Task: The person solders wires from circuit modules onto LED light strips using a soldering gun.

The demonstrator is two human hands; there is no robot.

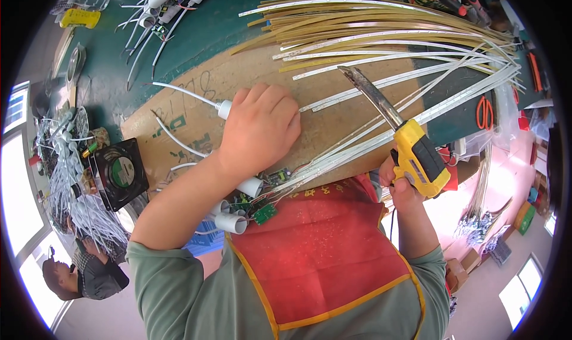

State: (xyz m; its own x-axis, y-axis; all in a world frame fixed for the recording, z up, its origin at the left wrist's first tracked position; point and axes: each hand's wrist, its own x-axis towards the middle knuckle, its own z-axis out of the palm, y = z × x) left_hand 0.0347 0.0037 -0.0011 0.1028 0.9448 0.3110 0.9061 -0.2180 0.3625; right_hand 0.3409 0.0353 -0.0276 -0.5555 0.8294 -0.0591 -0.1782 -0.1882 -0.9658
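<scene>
My left hand (261, 125) is closed over a white plastic tube (224, 109) on the cardboard; its capped end and a white cable show to the left of my fingers. The end of a white LED strip (325, 103) lies just right of that hand. My right hand (402, 182) grips a yellow and black soldering gun (421, 158), its metal tip pointing up and left over the strips. Below my left forearm sit more white tubes (231, 222) and a green circuit board (266, 214), with wires running to a bundle of white strips (345, 159).
Cardboard (179, 111) covers part of the green table (113, 48). Many yellow-backed strips (357, 18) lie at the far side. A black fan (122, 173) and a heap of white cables (83, 185) are at left. Orange-handled scissors (484, 112) lie right. A person (83, 274) is at lower left.
</scene>
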